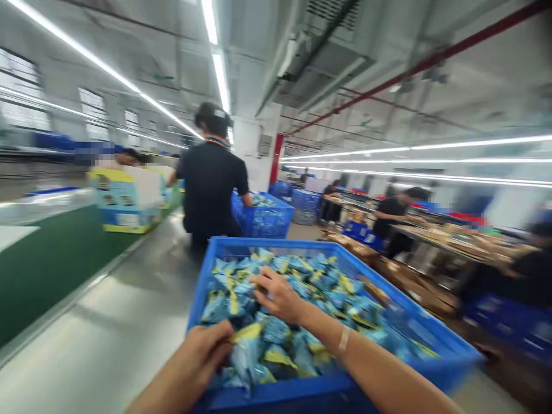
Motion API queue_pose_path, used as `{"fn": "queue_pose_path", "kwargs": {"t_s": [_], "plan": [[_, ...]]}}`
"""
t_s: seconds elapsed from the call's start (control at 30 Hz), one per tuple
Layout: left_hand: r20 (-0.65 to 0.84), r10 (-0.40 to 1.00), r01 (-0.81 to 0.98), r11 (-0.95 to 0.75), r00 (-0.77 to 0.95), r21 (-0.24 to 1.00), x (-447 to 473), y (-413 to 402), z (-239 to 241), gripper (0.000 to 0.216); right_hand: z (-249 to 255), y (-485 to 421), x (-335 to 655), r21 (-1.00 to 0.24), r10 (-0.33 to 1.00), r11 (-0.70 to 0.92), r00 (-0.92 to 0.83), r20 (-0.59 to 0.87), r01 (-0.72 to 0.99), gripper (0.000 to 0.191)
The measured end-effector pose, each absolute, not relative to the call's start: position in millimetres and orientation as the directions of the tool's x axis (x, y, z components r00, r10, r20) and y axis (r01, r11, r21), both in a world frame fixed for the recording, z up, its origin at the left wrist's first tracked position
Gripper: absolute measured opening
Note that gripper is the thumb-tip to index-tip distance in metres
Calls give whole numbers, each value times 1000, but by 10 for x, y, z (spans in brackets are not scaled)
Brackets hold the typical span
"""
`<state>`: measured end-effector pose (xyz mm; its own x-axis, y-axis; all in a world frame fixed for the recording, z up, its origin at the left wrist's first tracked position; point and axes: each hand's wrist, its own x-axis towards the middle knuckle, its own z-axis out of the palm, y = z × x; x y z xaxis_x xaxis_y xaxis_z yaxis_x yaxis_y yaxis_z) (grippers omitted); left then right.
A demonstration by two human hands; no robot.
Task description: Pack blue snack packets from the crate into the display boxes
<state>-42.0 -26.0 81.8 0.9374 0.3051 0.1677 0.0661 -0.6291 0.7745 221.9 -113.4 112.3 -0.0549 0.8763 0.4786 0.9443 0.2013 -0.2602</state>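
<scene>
Mid-grab, bottom centre: my left hand pinches a packet, right hand spread over the pile in the blue crate. Lifting probably wants a firmer pinch.

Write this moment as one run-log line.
left hand: pinching a packet | right hand: spread on the packets | blue crate: full

I can't read the print on the packets in the blue crate, its near wall runs off frame, and everything beyond it's just motion-smeared.
</scene>
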Motion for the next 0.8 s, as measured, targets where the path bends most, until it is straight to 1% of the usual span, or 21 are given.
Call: {"fn": "queue_pose_path", "kwargs": {"t_s": [0.1,0.13,0.2,0.23,0.3,0.33,0.37,0.4,0.5,0.53,0.6,0.67,0.73,0.8], "plan": [[207,370,64,-602,906,796,-376,-292,896,19,1020,-1144,2336,-277,846,268,-88,526,923,28],[235,378,34,-585,896,810,-368,-291,924,21,1010,-1170,2353,-325,850,246,-42,526,913,27],[286,368,-63,-513,885,856,-424,-286,986,38,1019,-1242,2380,-455,883,168,72,464,875,29],[304,364,-118,-453,881,884,-485,-285,1019,49,1032,-1278,2398,-542,888,131,144,436,830,33],[324,370,-217,-303,871,928,-633,-283,1076,67,1061,-1330,2448,-720,890,82,276,364,689,45],[329,378,-249,-246,865,937,-695,-279,1095,70,1073,-1342,2475,-790,890,70,320,326,609,50],[343,392,-272,-227,853,935,-735,-271,1106,70,1081,-1346,2499,-835,893,59,345,289,548,54],[371,415,-286,-254,831,924,-748,-257,1106,67,1086,-1343,2516,-850,896,50,351,270,525,56],[481,459,-285,-433,747,855,-642,-193,1048,58,1092,-1324,2500,-795,911,25,314,269,606,51],[510,441,-295,-470,738,832,-585,-172,1016,57,1095,-1324,2475,-792,918,24,301,259,610,50],[543,373,-330,-500,753,801,-493,-146,957,55,1108,-1336,2412,-830,931,29,286,224,557,51],[560,352,-328,-538,750,776,-459,-145,919,44,1127,-1352,2350,-838,945,35,255,205,544,52],[543,378,-282,-559,750,779,-477,-162,908,35,1153,-1359,2301,-798,952,32,226,209,602,52],[488,375,-253,-526,788,812,-518,-193,920,36,1191,-1360,2262,-788,957,6,224,183,615,55]]}}
